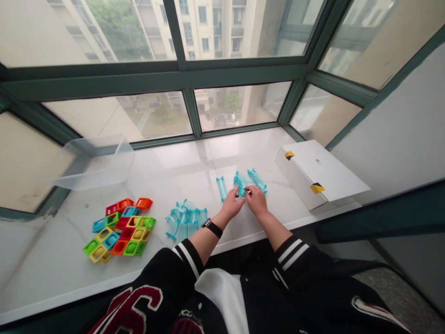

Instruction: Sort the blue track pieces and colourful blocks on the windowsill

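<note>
My left hand (232, 204) and my right hand (255, 198) meet over a curved clear-blue track piece (239, 182) on the white marble sill (174, 171). Both hands have their fingers closed on that curved piece. A straight blue track piece (221, 188) lies just to its left and another blue piece (257, 179) just to its right. A black watch (212, 228) is on my left wrist.
A heap of several blue curved track pieces (184, 218) lies left of my hands. Coloured square magnetic tiles (120, 227) are spread further left. A clear plastic tub (95, 160) stands at the back left, a white box (318, 174) at the right.
</note>
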Demonstrator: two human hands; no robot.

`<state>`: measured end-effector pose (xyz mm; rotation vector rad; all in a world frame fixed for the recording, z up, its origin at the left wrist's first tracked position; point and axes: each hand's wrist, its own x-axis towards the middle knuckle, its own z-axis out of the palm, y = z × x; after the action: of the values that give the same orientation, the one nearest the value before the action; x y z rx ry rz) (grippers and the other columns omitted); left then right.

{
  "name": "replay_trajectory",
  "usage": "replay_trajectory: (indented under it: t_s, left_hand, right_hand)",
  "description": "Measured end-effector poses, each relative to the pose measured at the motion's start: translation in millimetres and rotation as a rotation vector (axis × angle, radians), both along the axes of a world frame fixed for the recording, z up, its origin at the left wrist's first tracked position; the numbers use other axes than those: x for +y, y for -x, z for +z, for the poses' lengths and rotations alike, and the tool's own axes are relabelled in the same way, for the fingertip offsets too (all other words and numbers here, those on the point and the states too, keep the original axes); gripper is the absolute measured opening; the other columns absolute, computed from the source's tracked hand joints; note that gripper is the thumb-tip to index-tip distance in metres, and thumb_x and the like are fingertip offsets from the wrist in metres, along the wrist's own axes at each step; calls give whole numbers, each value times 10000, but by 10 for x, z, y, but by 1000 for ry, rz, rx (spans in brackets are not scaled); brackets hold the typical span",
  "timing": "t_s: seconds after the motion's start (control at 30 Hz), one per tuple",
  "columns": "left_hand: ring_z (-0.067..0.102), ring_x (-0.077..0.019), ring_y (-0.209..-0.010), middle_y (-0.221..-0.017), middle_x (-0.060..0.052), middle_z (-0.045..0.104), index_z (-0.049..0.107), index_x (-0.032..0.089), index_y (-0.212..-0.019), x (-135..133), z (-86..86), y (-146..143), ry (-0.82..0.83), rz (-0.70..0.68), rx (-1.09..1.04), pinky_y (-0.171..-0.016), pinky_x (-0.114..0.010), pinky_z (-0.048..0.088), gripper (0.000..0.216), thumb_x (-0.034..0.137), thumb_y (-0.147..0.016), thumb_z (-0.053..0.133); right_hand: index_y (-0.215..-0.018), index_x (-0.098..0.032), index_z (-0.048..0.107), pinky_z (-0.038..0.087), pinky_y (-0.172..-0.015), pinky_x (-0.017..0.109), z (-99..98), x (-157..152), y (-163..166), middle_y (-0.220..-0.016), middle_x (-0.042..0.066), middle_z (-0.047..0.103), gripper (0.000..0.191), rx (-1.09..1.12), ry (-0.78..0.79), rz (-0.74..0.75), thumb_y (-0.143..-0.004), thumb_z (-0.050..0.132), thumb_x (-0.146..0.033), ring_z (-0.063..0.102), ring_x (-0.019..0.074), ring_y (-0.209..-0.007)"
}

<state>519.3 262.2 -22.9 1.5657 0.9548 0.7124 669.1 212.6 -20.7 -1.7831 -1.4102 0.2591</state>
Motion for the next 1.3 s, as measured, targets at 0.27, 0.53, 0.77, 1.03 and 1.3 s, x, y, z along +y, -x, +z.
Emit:
replay_trajectory:
  t_s: [0.27, 0.53, 0.77, 1.03, 1.3]
  left_hand:
    - [640, -317, -1252, -1578, -195, 494, 517, 182, -1540, -8, -31, -6, 28, -2, -5, -1109, -501, 518, 743, 277, -846, 765]
    - [654, -316, -1217, -1625, -197, 456, 463, 172, -1575, -23, 35, -2, 42, 17, 28, -1084, -499, 536, 794, 246, -842, 760]
    - [632, -302, -1254, -1602, -173, 494, 486, 174, -1550, -42, 22, 2, 40, 35, -18, -1117, -475, 514, 764, 225, -835, 751]
    - [656, -304, -1213, -1616, -176, 475, 474, 193, -1552, -60, 71, 28, 38, 9, 51, -1075, -480, 532, 756, 259, -852, 751]
    - [655, -302, -1215, -1612, -178, 478, 466, 200, -1558, -79, 90, 22, 36, 20, 51, -1061, -474, 538, 753, 249, -860, 745]
  right_hand:
    - [-1057, -203, 737, 565, -849, 389, -22, 6, -10, -1055, 93, 714, 232, 12, 15, 2, -901, 565, -208, 669, 222, -820]
    - [-1288, -203, 647, 580, -806, 380, 4, -88, 22, -1091, 91, 701, 401, 38, 35, -45, -894, 590, -250, 666, 199, -764]
    - [-1246, -199, 641, 577, -811, 383, -43, -154, 56, -1070, 86, 723, 376, 73, 49, -90, -877, 595, -248, 687, 200, -767]
    - [-1186, -198, 644, 574, -798, 367, -61, -148, 64, -1039, 76, 748, 314, 133, 76, -100, -876, 611, -239, 719, 199, -769]
    - [-1094, -204, 663, 569, -838, 388, -47, -164, 82, -1029, 80, 753, 220, 103, 73, -96, -895, 598, -271, 724, 213, -786]
